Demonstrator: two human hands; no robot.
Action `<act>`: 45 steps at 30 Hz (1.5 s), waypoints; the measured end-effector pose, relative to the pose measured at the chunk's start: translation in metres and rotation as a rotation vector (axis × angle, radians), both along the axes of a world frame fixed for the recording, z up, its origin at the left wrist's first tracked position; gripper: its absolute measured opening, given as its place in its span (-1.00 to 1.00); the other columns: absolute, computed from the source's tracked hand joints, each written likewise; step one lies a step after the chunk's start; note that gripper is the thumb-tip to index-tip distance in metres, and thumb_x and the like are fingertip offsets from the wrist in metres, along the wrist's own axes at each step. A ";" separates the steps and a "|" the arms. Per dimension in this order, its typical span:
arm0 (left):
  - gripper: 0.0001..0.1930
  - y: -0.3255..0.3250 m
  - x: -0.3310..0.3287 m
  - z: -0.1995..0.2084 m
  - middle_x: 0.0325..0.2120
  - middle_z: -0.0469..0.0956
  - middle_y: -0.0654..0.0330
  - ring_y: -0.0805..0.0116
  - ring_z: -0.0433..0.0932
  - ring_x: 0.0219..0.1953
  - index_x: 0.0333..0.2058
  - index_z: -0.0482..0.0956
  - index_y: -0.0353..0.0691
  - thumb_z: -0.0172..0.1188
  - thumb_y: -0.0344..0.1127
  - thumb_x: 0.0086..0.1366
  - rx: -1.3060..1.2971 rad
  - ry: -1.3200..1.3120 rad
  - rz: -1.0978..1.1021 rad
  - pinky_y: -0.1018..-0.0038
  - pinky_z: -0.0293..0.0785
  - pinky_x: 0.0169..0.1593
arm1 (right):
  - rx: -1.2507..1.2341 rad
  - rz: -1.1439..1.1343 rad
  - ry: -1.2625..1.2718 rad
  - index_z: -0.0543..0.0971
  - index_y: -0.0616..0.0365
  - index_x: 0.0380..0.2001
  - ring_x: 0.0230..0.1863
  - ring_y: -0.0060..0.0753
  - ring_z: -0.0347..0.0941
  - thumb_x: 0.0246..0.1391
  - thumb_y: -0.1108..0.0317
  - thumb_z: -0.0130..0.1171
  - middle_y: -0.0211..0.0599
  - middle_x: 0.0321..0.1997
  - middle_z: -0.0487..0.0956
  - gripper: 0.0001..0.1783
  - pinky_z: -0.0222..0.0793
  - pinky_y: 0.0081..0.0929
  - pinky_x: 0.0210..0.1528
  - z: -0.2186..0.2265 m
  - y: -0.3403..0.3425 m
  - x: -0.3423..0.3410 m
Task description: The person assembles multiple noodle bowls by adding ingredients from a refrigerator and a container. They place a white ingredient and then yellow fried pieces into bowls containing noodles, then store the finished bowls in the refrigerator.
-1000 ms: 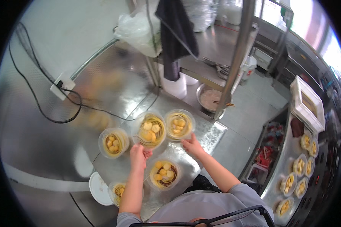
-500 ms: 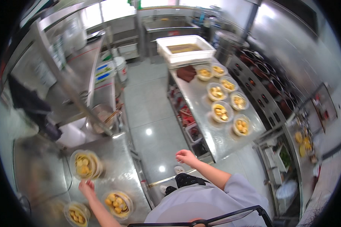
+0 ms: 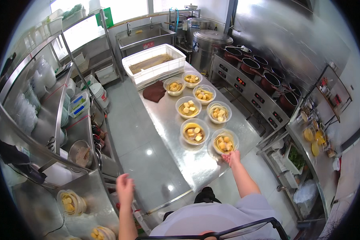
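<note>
My right hand is at the near rim of a clear plastic bowl at the near end of the steel table. Its fingers are bent against the bowl's side, and the bowl stands on the table. Yellowish chunks and strips fill it. Just left stands a similar bowl, and several more run back along the table in two rows. My left hand is raised over the floor gap between the tables, fingers loosely apart, holding nothing and slightly blurred.
A white crate and a brown cloth occupy the table's far end. Stacked filled bowls stand on the left counter. Beyond the table to the right, dark pots sit on the stove unit. Steel shelving edges the left side.
My view has turned right toward the table of bowls. My right hand has moved from over the floor to the nearest bowl. My left hand has left the stacked bowls on the left counter.
</note>
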State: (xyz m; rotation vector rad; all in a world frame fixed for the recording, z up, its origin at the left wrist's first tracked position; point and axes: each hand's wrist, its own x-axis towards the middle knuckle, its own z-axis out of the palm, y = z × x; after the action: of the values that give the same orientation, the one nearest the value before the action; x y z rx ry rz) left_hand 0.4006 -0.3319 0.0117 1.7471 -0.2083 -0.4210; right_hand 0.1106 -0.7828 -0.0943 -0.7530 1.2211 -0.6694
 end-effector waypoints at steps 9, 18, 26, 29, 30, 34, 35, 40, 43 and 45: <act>-0.55 -0.323 -0.059 -0.061 -0.27 0.58 0.03 0.33 0.61 -0.45 0.17 0.30 -0.30 0.06 -0.35 0.33 0.078 0.638 -0.119 0.46 0.57 -0.47 | -0.229 0.333 -0.079 0.15 0.20 0.28 -0.59 -0.32 0.57 0.20 0.43 -0.16 -0.13 -0.42 0.60 -0.44 0.49 -0.51 -0.59 0.096 -0.137 0.038; -0.59 -0.334 -0.071 -0.034 -0.41 0.61 0.07 0.41 0.57 -0.61 0.07 0.40 -0.31 -0.11 -0.45 0.24 -0.223 0.442 -0.027 0.57 0.49 -0.65 | -0.184 0.616 0.016 0.19 0.27 0.23 -0.67 -0.36 0.51 0.14 0.45 -0.07 -0.13 -0.57 0.57 -0.43 0.42 -0.50 -0.66 0.029 -0.198 0.067; -0.49 -0.388 -0.066 0.011 -0.46 0.60 0.09 0.37 0.61 -0.57 0.22 0.23 -0.31 -0.02 -0.44 0.27 -0.105 0.534 -0.289 0.51 0.57 -0.55 | -0.397 0.819 0.220 0.56 0.24 -0.24 -0.74 -0.62 0.36 0.13 -0.05 0.24 -0.35 -0.64 0.53 -0.51 0.24 -0.59 -0.69 0.039 -0.272 0.141; -0.55 -0.396 -0.065 -0.010 -0.53 0.57 0.15 0.44 0.54 -0.63 0.18 0.27 -0.32 0.00 -0.34 0.35 0.070 0.511 -0.338 0.56 0.45 -0.58 | -0.295 0.634 0.234 0.34 0.22 0.07 -0.70 -0.50 0.43 0.17 -0.03 0.20 -0.18 -0.48 0.58 -0.38 0.30 -0.56 -0.67 0.020 -0.303 0.203; -0.55 -0.392 -0.058 -0.014 -0.55 0.56 0.15 0.45 0.52 -0.65 0.17 0.30 -0.32 0.01 -0.27 0.36 0.072 0.515 -0.329 0.57 0.41 -0.59 | -0.218 0.596 0.234 0.27 0.20 0.12 -0.68 -0.46 0.46 0.18 -0.02 0.18 -0.13 -0.44 0.58 -0.36 0.33 -0.55 -0.66 0.024 -0.303 0.222; -0.51 -0.391 0.001 -0.066 -0.64 0.51 0.18 0.47 0.46 -0.71 0.05 0.40 -0.32 0.05 0.01 0.39 -0.016 0.459 -0.137 0.58 0.30 -0.64 | -0.068 0.506 0.028 0.15 0.16 0.21 -0.60 -0.32 0.56 0.28 0.25 -0.06 -0.05 -0.37 0.58 -0.50 0.44 -0.50 -0.66 -0.013 -0.319 0.252; -0.48 -0.395 0.017 -0.074 -0.66 0.49 0.19 0.47 0.45 -0.72 0.01 0.43 -0.32 0.06 0.07 0.38 -0.063 0.424 -0.030 0.58 0.27 -0.66 | -0.067 0.487 -0.026 0.16 0.17 0.20 -0.60 -0.32 0.57 0.29 0.30 -0.10 -0.05 -0.38 0.58 -0.54 0.45 -0.51 -0.67 -0.013 -0.315 0.257; -0.51 -0.469 0.062 -0.102 -0.25 0.52 0.00 0.28 0.59 -0.56 0.13 0.27 -0.17 0.13 -0.08 0.34 0.162 0.596 -0.001 0.40 0.59 -0.51 | -0.384 0.564 -0.070 0.23 0.28 0.23 -0.64 -0.38 0.55 0.15 0.47 -0.17 -0.06 -0.42 0.60 -0.47 0.46 -0.56 -0.68 0.037 -0.294 0.240; -0.56 -0.496 0.073 -0.123 -0.09 0.53 -0.03 0.16 0.67 -0.32 0.20 0.26 -0.12 0.05 -0.29 0.36 -0.211 0.687 0.059 0.32 0.71 -0.32 | -0.349 0.731 -0.117 0.22 0.28 0.24 -0.64 -0.40 0.55 0.16 0.46 -0.13 -0.11 -0.46 0.59 -0.46 0.47 -0.58 -0.66 0.073 -0.276 0.249; -0.61 -0.503 0.072 -0.126 -0.09 0.55 0.00 0.16 0.67 -0.25 0.14 0.34 -0.15 0.05 -0.34 0.35 -0.339 0.671 0.011 0.33 0.71 -0.29 | -0.277 0.866 -0.149 0.23 0.29 0.23 -0.65 -0.41 0.55 0.19 0.39 -0.05 -0.14 -0.48 0.59 -0.46 0.47 -0.58 -0.65 0.069 -0.262 0.262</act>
State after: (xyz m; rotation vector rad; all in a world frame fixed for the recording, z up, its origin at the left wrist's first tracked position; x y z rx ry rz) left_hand 0.4726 -0.8348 -0.1146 1.1984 0.2024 -0.8819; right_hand 0.3730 -1.0452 -0.0252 -1.3219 0.5674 -0.1608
